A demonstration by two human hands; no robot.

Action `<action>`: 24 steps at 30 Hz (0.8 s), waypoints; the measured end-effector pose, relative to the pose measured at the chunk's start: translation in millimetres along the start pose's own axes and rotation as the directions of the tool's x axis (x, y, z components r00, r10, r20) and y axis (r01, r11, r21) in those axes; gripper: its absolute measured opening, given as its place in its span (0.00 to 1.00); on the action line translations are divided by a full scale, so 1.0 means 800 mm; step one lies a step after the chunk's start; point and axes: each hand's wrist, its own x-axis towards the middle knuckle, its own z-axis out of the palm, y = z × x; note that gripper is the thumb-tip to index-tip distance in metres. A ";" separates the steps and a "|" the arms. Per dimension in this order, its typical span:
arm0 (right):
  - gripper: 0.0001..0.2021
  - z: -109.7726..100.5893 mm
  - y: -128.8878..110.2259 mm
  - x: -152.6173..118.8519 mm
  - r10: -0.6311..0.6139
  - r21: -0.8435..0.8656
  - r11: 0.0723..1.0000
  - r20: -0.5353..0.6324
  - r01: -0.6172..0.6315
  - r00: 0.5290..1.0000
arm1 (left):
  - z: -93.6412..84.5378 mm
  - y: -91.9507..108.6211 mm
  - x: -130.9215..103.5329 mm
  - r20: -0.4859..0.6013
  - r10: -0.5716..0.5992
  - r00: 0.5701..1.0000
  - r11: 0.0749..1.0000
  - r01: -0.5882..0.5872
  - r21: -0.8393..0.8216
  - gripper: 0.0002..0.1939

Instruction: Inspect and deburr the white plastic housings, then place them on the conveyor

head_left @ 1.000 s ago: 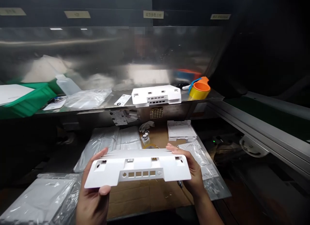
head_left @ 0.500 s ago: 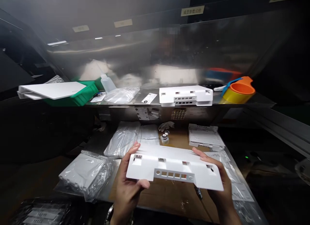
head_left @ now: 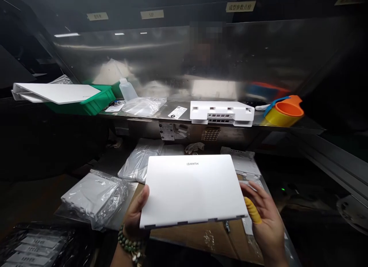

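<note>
A white plastic housing [head_left: 192, 190] is held above the workbench, its smooth broad face towards me and the HUAWEI lettering upside down near the far edge. My left hand [head_left: 135, 211] grips its left edge, thumb on the face and the other fingers hidden beneath. At the right edge is my right hand [head_left: 266, 217], its fingers curved around the side and a yellow finger cot [head_left: 253, 210] on what looks like the thumb. Dark gaps and small tabs line the housing's near edge. Under it lies brown cardboard [head_left: 201, 238].
Bagged white housings [head_left: 92, 198] lie at left, with plastic bags [head_left: 140, 159] behind. Another housing [head_left: 238, 161] rests at right. The shelf holds a green bin [head_left: 97, 102], a squeeze bottle [head_left: 128, 90], a slotted white housing [head_left: 221, 112] and a tape roll [head_left: 284, 111].
The housing has been tilted, so its slotted side no longer faces me and its broad lettered face does. My right hand has shifted its fingers along the right edge.
</note>
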 end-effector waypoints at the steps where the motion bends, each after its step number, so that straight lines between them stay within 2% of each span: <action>1: 0.23 -0.004 0.000 -0.002 0.070 -0.012 0.997 0.030 -0.070 0.997 | -0.003 -0.002 -0.002 0.009 0.021 1.000 0.999 -0.021 0.027 0.39; 3: 0.20 -0.013 -0.001 -0.007 0.133 -0.020 0.991 0.100 -0.131 0.986 | -0.004 -0.005 -0.004 0.015 0.049 0.999 0.996 -0.050 0.079 0.42; 7: 0.21 -0.022 -0.007 -0.011 0.136 -0.034 0.991 0.156 -0.132 0.978 | 0.004 -0.005 -0.010 -0.029 0.055 0.998 0.993 -0.051 0.109 0.43; 14: 0.21 -0.023 -0.012 -0.011 0.137 -0.030 0.991 0.156 -0.134 0.978 | 0.026 0.007 -0.026 -0.062 0.057 0.996 0.992 -0.050 0.114 0.43; 16: 0.21 -0.024 -0.010 -0.013 0.161 -0.026 0.987 0.154 -0.159 0.975 | 0.036 0.015 -0.028 -0.059 0.094 0.994 0.988 -0.086 0.126 0.42; 20: 0.21 -0.025 -0.005 -0.016 0.219 -0.024 0.976 0.134 -0.218 0.966 | 0.053 0.033 -0.017 0.023 0.304 0.952 0.902 -0.296 0.314 0.39; 22: 0.22 -0.024 -0.002 -0.017 0.233 -0.037 0.973 0.146 -0.230 0.962 | 0.058 0.040 -0.008 0.076 0.322 0.944 0.838 -0.322 0.441 0.36; 24: 0.23 -0.023 0.001 -0.017 0.251 -0.050 0.968 0.148 -0.246 0.957 | 0.060 0.043 -0.003 0.088 0.266 0.960 0.817 -0.273 0.508 0.33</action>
